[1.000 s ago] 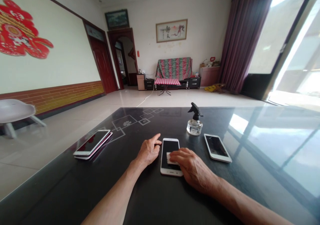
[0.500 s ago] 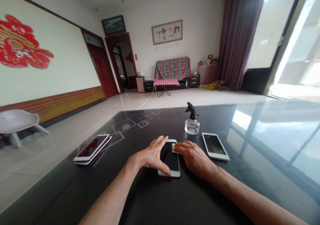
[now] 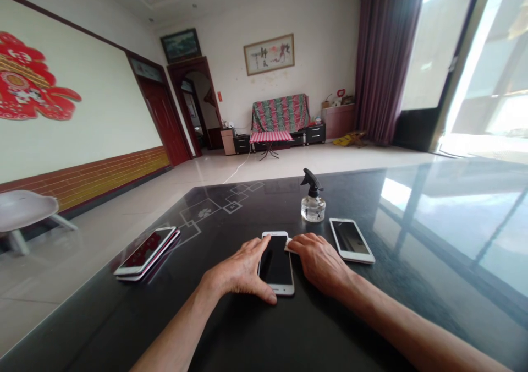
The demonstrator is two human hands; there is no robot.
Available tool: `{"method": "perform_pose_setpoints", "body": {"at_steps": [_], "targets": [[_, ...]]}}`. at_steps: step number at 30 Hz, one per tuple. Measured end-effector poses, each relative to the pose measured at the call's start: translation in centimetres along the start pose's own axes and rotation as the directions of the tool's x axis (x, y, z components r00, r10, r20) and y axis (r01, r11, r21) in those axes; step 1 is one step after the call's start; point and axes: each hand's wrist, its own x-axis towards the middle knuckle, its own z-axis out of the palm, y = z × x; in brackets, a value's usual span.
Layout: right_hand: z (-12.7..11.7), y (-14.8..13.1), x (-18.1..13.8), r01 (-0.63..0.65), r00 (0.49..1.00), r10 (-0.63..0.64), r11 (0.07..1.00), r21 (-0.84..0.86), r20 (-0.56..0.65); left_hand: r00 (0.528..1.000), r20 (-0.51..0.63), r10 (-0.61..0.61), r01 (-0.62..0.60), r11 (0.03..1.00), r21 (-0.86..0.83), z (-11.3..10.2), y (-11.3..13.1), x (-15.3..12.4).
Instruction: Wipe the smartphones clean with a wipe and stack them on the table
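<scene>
A white phone (image 3: pixel 275 263) with a dark screen lies face up on the black glass table (image 3: pixel 256 333) in front of me. My left hand (image 3: pixel 241 273) lies against the phone's left edge, its fingers stretched along that side and the thumb at the near corner. My right hand (image 3: pixel 319 262) rests on the table at the phone's right edge, with the fingertips pressing a small white cloth (image 3: pixel 287 242) near the phone's far right corner. Most of the cloth is hidden under the fingers.
A small clear spray bottle (image 3: pixel 312 204) with a black trigger stands behind the phone. Another white phone (image 3: pixel 351 240) lies to the right. Two stacked phones (image 3: pixel 145 247) lie near the table's left edge. A white chair (image 3: pixel 25 209) stands on the tiled floor at left.
My right hand slid the cloth from the middle of the screen up to the phone's far right corner and off to its side. My left hand moved onto the phone's left edge.
</scene>
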Motion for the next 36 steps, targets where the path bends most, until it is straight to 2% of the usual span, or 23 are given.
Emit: {"method": "perform_pose_setpoints", "body": {"at_steps": [8,12,17,21,27,29,32,36], "targets": [[0.2,0.2,0.1,0.021,1.0,-0.021,1.0,0.014,-0.006,0.998,0.021,0.064,-0.063,0.998,-0.024,-1.8,-0.5,-0.6],[0.1,0.2,0.1,0.031,0.999,-0.03,0.999,0.04,-0.033,0.999,-0.007,0.032,-0.032,0.999,-0.016,-2.5,-0.4,-0.9],[0.0,0.0,0.1,0.016,0.998,-0.013,0.999,0.049,-0.055,1.0,-0.012,0.005,-0.005,0.998,0.069,-1.6,0.0,-0.3],[0.2,-0.1,0.0,0.019,0.998,-0.017,0.999,0.046,-0.055,0.99,-0.114,-0.08,0.089,0.993,0.081,-0.5,0.8,0.3],[0.5,0.3,0.1,0.028,0.995,-0.022,0.998,0.061,-0.102,0.975,-0.216,-0.048,0.061,0.997,0.054,0.0,0.8,0.7],[0.5,0.7,0.2,0.016,0.989,-0.006,0.998,0.068,-0.15,0.98,-0.193,-0.04,0.034,0.999,-0.035,-0.4,0.1,0.6],[0.4,1.2,0.4,-0.015,0.974,0.035,0.995,0.094,-0.224,0.998,-0.053,-0.017,0.007,0.983,-0.184,-1.6,-1.4,0.1],[0.3,1.7,0.4,-0.061,0.964,0.086,0.993,0.106,-0.251,0.996,0.06,0.059,-0.046,0.978,-0.202,-3.1,-2.6,-0.7]]}}
